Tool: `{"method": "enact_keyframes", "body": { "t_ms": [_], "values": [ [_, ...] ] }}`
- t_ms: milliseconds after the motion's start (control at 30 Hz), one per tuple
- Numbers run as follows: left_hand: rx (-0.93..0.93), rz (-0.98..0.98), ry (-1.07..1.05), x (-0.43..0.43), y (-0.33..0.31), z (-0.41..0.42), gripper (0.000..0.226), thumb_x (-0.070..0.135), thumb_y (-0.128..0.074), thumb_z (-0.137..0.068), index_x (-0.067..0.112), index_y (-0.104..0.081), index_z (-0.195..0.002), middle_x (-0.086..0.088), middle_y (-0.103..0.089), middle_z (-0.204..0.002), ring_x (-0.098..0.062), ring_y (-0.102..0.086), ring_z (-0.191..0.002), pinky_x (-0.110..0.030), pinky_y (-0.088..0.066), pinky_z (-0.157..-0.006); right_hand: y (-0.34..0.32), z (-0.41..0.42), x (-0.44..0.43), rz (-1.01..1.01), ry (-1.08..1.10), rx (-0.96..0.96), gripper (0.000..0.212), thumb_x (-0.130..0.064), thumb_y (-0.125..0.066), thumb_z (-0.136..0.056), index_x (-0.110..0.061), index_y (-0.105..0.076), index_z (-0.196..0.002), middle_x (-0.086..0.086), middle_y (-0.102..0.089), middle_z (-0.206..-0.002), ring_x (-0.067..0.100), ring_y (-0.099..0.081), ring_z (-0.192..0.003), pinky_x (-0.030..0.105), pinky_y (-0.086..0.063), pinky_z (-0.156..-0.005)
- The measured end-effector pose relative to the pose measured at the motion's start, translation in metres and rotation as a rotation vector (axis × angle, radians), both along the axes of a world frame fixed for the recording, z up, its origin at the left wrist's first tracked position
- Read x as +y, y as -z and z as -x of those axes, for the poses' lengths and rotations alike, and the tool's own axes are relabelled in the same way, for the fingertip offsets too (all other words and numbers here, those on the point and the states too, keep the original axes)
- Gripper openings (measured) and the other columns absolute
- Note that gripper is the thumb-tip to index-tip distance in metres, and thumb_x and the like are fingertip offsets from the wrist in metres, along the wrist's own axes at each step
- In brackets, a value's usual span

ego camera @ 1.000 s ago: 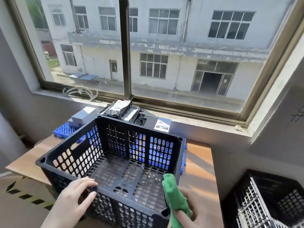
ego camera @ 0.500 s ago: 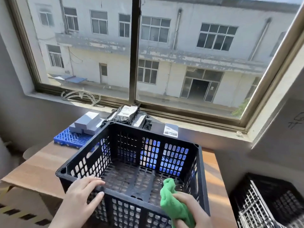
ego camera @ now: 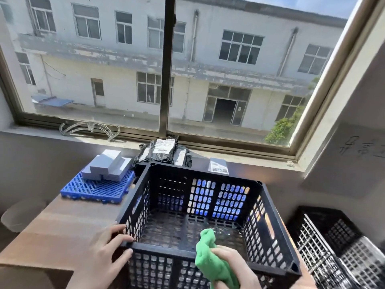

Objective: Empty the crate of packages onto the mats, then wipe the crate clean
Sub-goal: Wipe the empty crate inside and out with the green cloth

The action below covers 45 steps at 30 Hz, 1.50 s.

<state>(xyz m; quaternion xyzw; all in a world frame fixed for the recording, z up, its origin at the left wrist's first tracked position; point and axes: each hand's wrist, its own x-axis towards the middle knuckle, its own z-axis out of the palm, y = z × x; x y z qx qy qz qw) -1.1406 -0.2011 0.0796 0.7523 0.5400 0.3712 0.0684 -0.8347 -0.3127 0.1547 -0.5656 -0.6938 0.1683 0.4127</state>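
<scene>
A black perforated crate (ego camera: 204, 180) stands on the wooden table with nothing inside it. My left hand (ego camera: 106, 251) grips its near left corner. My right hand (ego camera: 235, 265) is closed around a green cloth (ego camera: 210, 255), held over the crate's near rim. Behind the crate, grey boxes (ego camera: 108, 167) lie stacked on a blue grid mat (ego camera: 93, 190) at the left. Black plastic packages (ego camera: 160, 151) with white labels are piled just past the crate's far wall. A small labelled package (ego camera: 217, 165) shows at their right.
The wooden table (ego camera: 62, 230) has a bare stretch left of the crate. A second black crate (ego camera: 337, 247) sits low at the right. The window sill (ego camera: 250, 157) and wall close off the far side. A coil of clear tubing (ego camera: 89, 128) rests on the sill.
The view has shifted left and up. My left hand slid onto the crate's near left corner. My right hand lifted the green cloth over the near rim.
</scene>
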Motion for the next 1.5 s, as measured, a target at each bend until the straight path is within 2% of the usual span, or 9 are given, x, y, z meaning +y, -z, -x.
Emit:
{"method": "enact_keyframes", "body": {
  "t_ms": [133,233,433,633,967,1100,1233,1367,1500],
  "values": [
    [-0.111,0.175,-0.082,-0.010,-0.009,0.010,0.019,0.052,-0.067,-0.076,0.047,-0.062,-0.093,0.016,-0.048,-0.126,-0.016,-0.051,-0.114,-0.039,-0.043,-0.095,0.001,0.018,0.016,0.069,-0.031,0.084,0.063,-0.007,-0.066,-0.063,-0.047,-0.062,-0.111,-0.022,-0.060,-0.122,0.003,-0.060,-0.110,0.018,-0.050,-0.085],
    [-0.169,0.266,-0.119,-0.018,-0.016,0.024,0.049,0.032,-0.078,-0.079,0.050,-0.049,-0.115,0.023,-0.040,-0.133,-0.009,-0.041,-0.129,-0.031,-0.033,-0.104,0.002,0.043,0.029,0.105,-0.111,0.078,0.063,-0.004,-0.067,-0.064,-0.046,-0.062,-0.111,-0.021,-0.058,-0.123,0.002,-0.055,-0.117,0.016,-0.046,-0.091],
    [-0.386,0.417,-0.072,-0.013,-0.026,0.035,0.099,0.037,-0.084,-0.071,0.043,-0.020,-0.146,0.029,-0.039,-0.137,0.002,-0.035,-0.126,-0.028,-0.028,-0.107,0.008,0.099,0.054,0.111,-0.161,0.064,0.053,-0.030,-0.058,-0.067,-0.048,-0.057,-0.117,-0.020,-0.053,-0.127,0.006,-0.049,-0.123,0.023,-0.041,-0.098],
    [-0.454,0.568,0.134,0.019,-0.014,0.042,0.125,0.088,-0.068,-0.041,0.048,-0.012,-0.145,0.026,-0.027,-0.148,0.002,-0.027,-0.138,-0.028,-0.025,-0.115,0.003,0.148,0.074,0.133,-0.092,0.035,0.049,-0.039,-0.056,-0.075,-0.048,-0.054,-0.123,-0.025,-0.047,-0.129,0.001,-0.043,-0.125,0.023,-0.039,-0.101],
    [-0.649,0.607,0.369,0.048,0.001,0.047,0.117,0.042,-0.080,-0.060,0.041,-0.007,-0.151,0.032,-0.048,-0.138,0.012,-0.042,-0.129,-0.027,-0.037,-0.111,0.010,0.207,0.113,0.355,-0.018,-0.246,0.047,-0.038,-0.056,-0.091,-0.052,-0.042,-0.134,-0.021,-0.037,-0.139,0.004,-0.032,-0.119,0.017,-0.024,-0.101],
    [-0.712,0.647,0.399,0.052,0.014,0.045,0.113,0.028,-0.077,-0.062,0.040,-0.009,-0.151,0.033,-0.060,-0.123,0.001,-0.062,-0.111,-0.032,-0.050,-0.100,0.018,0.218,0.121,0.427,0.038,-0.388,0.066,-0.067,-0.024,-0.080,-0.049,-0.031,-0.143,-0.018,-0.023,-0.154,0.009,-0.027,-0.129,0.027,-0.023,-0.110],
    [-0.746,0.648,0.362,0.051,0.014,0.040,0.103,0.017,-0.076,-0.070,0.038,-0.011,-0.148,0.041,-0.060,-0.113,0.010,-0.061,-0.107,-0.011,-0.046,-0.089,0.021,0.222,0.125,0.407,0.043,-0.544,0.083,-0.073,-0.001,-0.076,-0.041,-0.024,-0.148,-0.015,-0.011,-0.159,0.012,-0.029,-0.131,0.028,-0.026,-0.110],
    [-0.708,0.656,0.356,0.052,0.005,0.043,0.092,0.022,-0.080,-0.073,0.040,-0.020,-0.140,0.032,-0.058,-0.110,0.015,-0.058,-0.104,-0.002,-0.041,-0.077,0.026,0.220,0.149,0.397,0.039,-0.488,0.050,-0.037,-0.034,-0.101,-0.026,-0.031,-0.149,-0.011,-0.014,-0.159,0.017,-0.036,-0.128,0.027,-0.028,-0.109],
    [-0.656,0.691,0.382,0.057,-0.003,0.048,0.121,0.042,-0.086,-0.062,0.051,-0.002,-0.147,0.025,-0.061,-0.114,0.015,-0.056,-0.107,-0.006,-0.045,-0.082,0.029,0.214,0.180,0.374,0.054,-0.422,0.050,-0.027,-0.039,-0.101,-0.024,-0.030,-0.150,-0.013,-0.015,-0.158,0.016,-0.036,-0.133,0.027,-0.030,-0.110]
  ]
}}
